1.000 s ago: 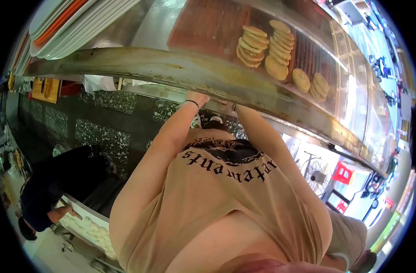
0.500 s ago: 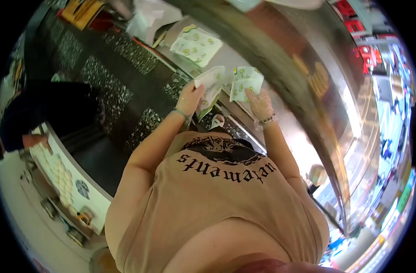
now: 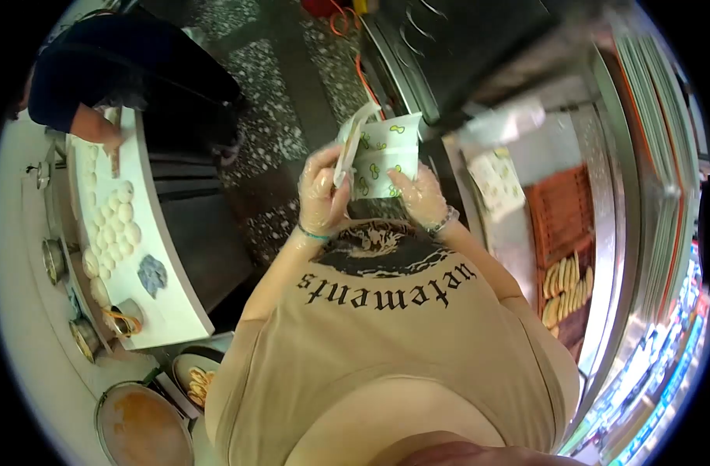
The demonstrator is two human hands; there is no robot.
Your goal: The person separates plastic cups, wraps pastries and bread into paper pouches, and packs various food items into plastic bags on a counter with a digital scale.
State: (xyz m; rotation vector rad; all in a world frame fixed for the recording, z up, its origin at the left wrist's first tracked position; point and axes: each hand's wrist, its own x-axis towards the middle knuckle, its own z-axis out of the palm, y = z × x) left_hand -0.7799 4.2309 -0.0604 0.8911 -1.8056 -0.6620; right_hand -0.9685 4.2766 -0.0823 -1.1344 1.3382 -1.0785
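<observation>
Left hand [image 3: 321,190]: in a clear plastic glove, it was clamped on the left panel of the printed paper [image 3: 390,147]; a teal band [image 3: 314,234] circled the wrist.
Right hand [image 3: 422,194]: gloved likewise, it pinched the paper's lower right part, thumb on the near face; a beaded bracelet [image 3: 447,220] sat at the wrist.
Printed paper: white with green-and-yellow motifs, it stood between both hands in front of the chest, its left panel tilted up from the right one; whether it was a folded sheet or a bag could not be told.
T-shirt [image 3: 386,318]: tan, with black lettering, it lay just below the hands.
Speckled floor [image 3: 254,85]: it showed beyond the hands, to the left.
Metal tabletop [image 3: 499,237]: on the right, it carried more printed wrapping [image 3: 496,182] beside a reddish-brown rack [image 3: 561,206], where flatbreads [image 3: 566,286] lay in rows.
White tabletop [image 3: 168,268]: well apart on the left, it bore dough balls [image 3: 116,233] and a crumpled grey-blue piece [image 3: 152,276].
Co-worker's hand [image 3: 99,128]: it was at that surface's far end, its grip unclear.
Round pan [image 3: 145,427]: brownish inside, it stood at lower left.
</observation>
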